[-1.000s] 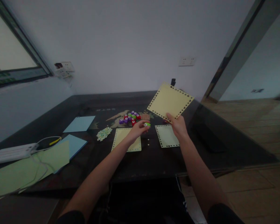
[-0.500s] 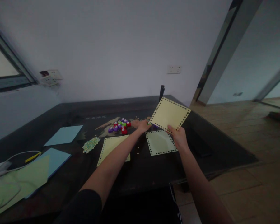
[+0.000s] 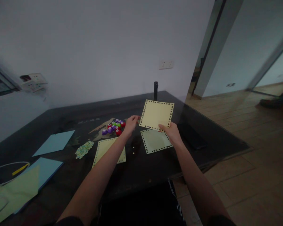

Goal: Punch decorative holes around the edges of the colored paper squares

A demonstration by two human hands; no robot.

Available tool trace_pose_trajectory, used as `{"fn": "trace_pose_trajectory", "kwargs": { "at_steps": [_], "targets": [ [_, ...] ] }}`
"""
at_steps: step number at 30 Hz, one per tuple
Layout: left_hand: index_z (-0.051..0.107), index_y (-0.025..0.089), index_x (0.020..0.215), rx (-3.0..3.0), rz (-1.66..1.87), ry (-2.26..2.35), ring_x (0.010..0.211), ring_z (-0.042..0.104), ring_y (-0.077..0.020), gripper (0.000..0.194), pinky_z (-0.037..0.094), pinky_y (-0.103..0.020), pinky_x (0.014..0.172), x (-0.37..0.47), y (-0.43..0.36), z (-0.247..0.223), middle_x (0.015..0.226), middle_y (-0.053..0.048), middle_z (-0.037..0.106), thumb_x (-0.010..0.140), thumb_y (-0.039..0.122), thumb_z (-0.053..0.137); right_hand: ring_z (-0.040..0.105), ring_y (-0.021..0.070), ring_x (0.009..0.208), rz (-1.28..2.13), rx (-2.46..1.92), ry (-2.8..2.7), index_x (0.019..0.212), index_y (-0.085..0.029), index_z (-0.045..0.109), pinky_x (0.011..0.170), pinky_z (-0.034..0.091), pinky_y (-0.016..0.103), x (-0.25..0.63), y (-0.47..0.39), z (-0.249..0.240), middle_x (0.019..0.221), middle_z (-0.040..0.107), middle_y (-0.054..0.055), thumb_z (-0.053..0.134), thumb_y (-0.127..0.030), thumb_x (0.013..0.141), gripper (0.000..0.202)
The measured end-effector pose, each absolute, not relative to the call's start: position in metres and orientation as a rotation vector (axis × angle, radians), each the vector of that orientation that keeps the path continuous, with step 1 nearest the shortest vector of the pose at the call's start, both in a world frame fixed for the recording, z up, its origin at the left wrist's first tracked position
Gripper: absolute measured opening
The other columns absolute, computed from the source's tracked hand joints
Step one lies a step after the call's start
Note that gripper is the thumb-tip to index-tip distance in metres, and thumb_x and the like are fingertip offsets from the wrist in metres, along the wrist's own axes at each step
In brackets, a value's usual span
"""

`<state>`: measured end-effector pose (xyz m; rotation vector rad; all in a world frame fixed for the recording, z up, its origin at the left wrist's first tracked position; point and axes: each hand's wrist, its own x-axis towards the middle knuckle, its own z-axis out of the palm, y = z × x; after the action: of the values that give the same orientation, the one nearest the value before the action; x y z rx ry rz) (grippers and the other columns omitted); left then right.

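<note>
My right hand (image 3: 171,133) pinches the lower right edge of a pale yellow square sheet of paper (image 3: 157,113), its border punched with small shapes, and holds it up tilted. At the sheet's left edge is my left hand (image 3: 131,123), its fingers drawn together; what they hold, if anything, is hidden. Just left of that hand sit several red, purple and green craft punches (image 3: 113,127) with white round tops. A second punched sheet, pale green (image 3: 155,142), lies under the raised one. Another punched yellow sheet (image 3: 103,147) lies partly under my left forearm.
A pile of small paper cut-outs (image 3: 84,149) lies left of centre on the dark table (image 3: 141,175). Blue sheets (image 3: 55,143), a yellow-green sheet (image 3: 19,191) and a white cable (image 3: 4,164) are farther left. A black upright object (image 3: 156,90) stands at the back.
The raised sheet has turned more level and squarer to me. My left hand has drawn back a little from the sheet's corner. The whole view has shifted to the right.
</note>
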<state>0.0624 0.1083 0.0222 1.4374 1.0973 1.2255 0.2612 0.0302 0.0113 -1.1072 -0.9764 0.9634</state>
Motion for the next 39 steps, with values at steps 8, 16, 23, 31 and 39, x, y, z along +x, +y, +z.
{"fn": "trace_pose_trajectory", "kwargs": {
  "at_steps": [8, 16, 23, 31, 39],
  "targets": [
    [0.064, 0.013, 0.072, 1.697, 1.196, 1.215, 0.065, 0.057, -0.0155, 0.020, 0.043, -0.026, 0.064, 0.035, 0.048, 0.014, 0.067, -0.002, 0.063, 0.071, 0.033, 0.059, 0.065, 0.0196, 0.067, 1.141, -1.183, -1.259, 0.086, -0.013, 0.069, 0.066, 0.052, 0.035, 0.259, 0.029, 0.006, 0.083, 0.072, 0.009, 0.074, -0.033, 0.060, 0.033],
    [0.067, 0.014, 0.076, 1.693, 1.123, 1.231, 0.067, 0.060, -0.0156, 0.020, 0.045, -0.025, 0.064, 0.038, 0.041, -0.006, 0.074, -0.003, 0.067, 0.075, 0.031, 0.057, 0.061, 0.0169, 0.060, 1.003, -1.193, -1.118, 0.083, -0.014, 0.066, 0.058, 0.048, 0.030, 0.274, 0.035, 0.002, 0.072, 0.070, 0.005, 0.071, -0.043, 0.060, 0.038],
    [0.054, 0.016, 0.102, 1.730, 1.089, 1.340, 0.064, 0.061, -0.0136, 0.034, 0.045, -0.024, 0.063, 0.049, 0.030, -0.010, 0.068, 0.000, 0.065, 0.070, 0.019, 0.064, 0.055, 0.0131, 0.055, 0.707, -1.430, -1.223, 0.084, -0.012, 0.066, 0.054, 0.044, 0.025, 0.288, 0.042, -0.001, 0.065, 0.065, 0.002, 0.065, -0.029, 0.062, 0.028],
    [0.060, 0.019, 0.081, 2.032, 0.754, 1.442, 0.068, 0.062, -0.0142, 0.010, 0.044, -0.024, 0.065, 0.061, 0.012, -0.009, 0.070, 0.001, 0.067, 0.071, 0.019, 0.064, 0.060, 0.0155, 0.068, 0.460, -1.996, -1.527, 0.097, -0.016, 0.068, 0.062, 0.043, 0.025, 0.299, 0.047, -0.011, 0.081, 0.068, 0.006, 0.061, -0.020, 0.071, 0.027],
    [0.068, 0.019, 0.083, 2.126, 0.651, 1.494, 0.071, 0.064, -0.0147, 0.011, 0.045, -0.024, 0.068, 0.065, 0.012, -0.012, 0.076, -0.002, 0.070, 0.075, 0.022, 0.061, 0.063, 0.0197, 0.084, 0.410, -2.185, -1.634, 0.099, -0.023, 0.066, 0.067, 0.043, 0.027, 0.290, 0.043, -0.009, 0.093, 0.068, 0.006, 0.057, -0.023, 0.076, 0.024]
  ]
}}
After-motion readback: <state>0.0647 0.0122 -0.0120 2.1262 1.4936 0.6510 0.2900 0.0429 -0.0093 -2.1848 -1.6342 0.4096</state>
